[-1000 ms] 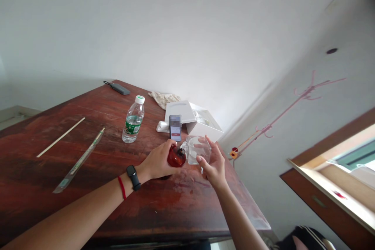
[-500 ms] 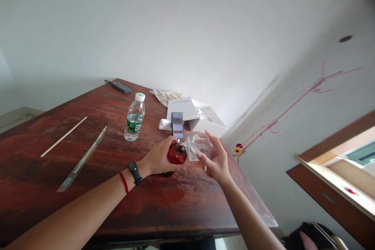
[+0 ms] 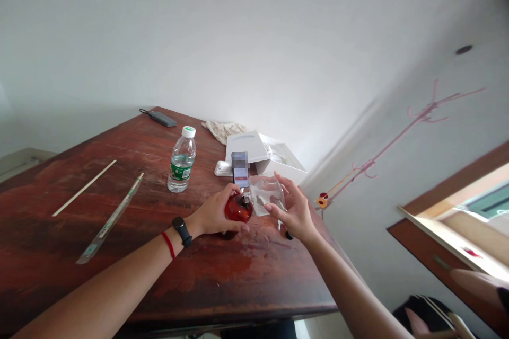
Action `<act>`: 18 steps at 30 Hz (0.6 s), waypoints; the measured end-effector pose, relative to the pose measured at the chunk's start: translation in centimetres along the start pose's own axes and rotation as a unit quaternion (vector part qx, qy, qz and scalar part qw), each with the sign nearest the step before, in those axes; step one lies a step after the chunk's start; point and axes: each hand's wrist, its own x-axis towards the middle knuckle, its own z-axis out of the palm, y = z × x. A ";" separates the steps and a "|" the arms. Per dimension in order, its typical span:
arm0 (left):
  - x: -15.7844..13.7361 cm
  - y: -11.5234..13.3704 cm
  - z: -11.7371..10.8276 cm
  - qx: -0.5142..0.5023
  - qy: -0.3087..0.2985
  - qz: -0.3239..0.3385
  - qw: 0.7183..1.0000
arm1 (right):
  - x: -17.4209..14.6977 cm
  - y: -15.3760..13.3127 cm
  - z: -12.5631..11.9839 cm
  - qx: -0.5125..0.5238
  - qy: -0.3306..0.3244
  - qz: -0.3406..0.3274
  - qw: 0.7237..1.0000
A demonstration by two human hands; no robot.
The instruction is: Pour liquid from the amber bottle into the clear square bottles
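Note:
My left hand (image 3: 217, 211) is wrapped round a rounded, glossy red bottle (image 3: 238, 208) standing on the table, thumb in front and fingers behind. Its dark top faces up and right. A clear, square-sided glass bottle (image 3: 263, 197) is tipped on its side in my right hand (image 3: 293, 207), gripped between thumb and fingers. The clear bottle's neck points left and meets the red bottle's top; whether they touch, I cannot tell. Any liquid passing between them is too small to see. Below my right hand lies a small black cap (image 3: 289, 235).
A labelled water bottle (image 3: 182, 161) stands left of my hands. Farther left lie a bare chopstick (image 3: 84, 188) and a wrapped one (image 3: 111, 218). Behind my hands are a phone (image 3: 240, 174), a white box (image 3: 247, 147) and a cloth (image 3: 223, 130). Wet spots mark the wooden table (image 3: 222, 280).
The clear bottle and my right hand have shifted slightly left and up. The black cap now shows below my right hand. Part of another person's arm has appeared at the right edge.

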 end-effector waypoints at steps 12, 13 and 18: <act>-0.1 0.0 0.1 -0.092 0.006 0.045 0.995 | 0.7 -0.3 -0.6 -0.021 -0.030 0.008 0.999; 0.0 0.0 0.1 -0.096 0.011 0.044 0.994 | 0.8 -0.3 -0.6 -0.024 -0.031 0.009 0.999; 0.4 -0.8 0.6 -0.090 0.056 0.007 0.994 | 0.8 -0.5 -0.8 -0.049 -0.033 0.021 0.998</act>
